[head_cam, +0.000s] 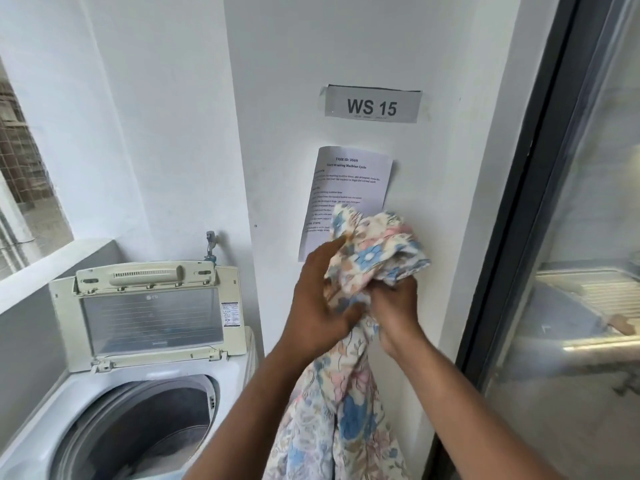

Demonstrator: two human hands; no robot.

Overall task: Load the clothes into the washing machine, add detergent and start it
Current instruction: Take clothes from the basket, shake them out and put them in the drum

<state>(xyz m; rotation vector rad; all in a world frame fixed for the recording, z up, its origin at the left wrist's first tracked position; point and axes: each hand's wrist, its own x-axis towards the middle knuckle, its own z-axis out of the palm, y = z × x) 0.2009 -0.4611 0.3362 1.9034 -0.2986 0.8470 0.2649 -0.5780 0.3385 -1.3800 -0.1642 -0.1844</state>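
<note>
Head view takes in a white wall [346,46], with a top-loading washing machine [114,410] at the lower left, its lid [149,313] standing upright and the drum [138,438] open below. Right of the machine and above drum height, a floral cloth [374,251] is bunched in front of the wall, its tail hanging down between the forearms. The left hand [318,306] and right hand [394,306] both close around the bunch. Behind them hang a printed sheet [349,188] and a "WS 15" sign [372,105].

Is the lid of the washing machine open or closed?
Open: the lid stands raised behind the washing machine, and the drum is exposed.
</note>
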